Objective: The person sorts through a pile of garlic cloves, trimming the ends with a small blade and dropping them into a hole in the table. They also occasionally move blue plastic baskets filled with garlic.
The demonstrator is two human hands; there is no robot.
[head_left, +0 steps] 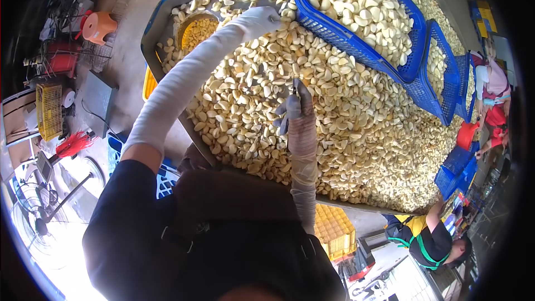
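Note:
Peeled garlic cloves (pixel 356 128) cover a large metal-rimmed table (pixel 146 36) in front of me. My left hand (pixel 259 22), in a white glove and sleeve, reaches over the cloves beside the big blue basket (pixel 345 42) heaped with cleaner white cloves. Its fingers curl in, and whatever they hold is hidden. Nearer to me, my right hand (pixel 296 106) is closed in a stained grey glove above the pile. A thin, dark, pointed tool like a small knife (pixel 295 82) sticks out from its fingers, close to a clove.
A round yellow container (pixel 199 32) with darker cloves sits at the table's left end. More blue baskets (pixel 437 72) line the far side. Another person (pixel 432 242) is at the right end; more people stand beyond. Yellow crates (pixel 334 231) and a fan (pixel 42 223) are on the floor.

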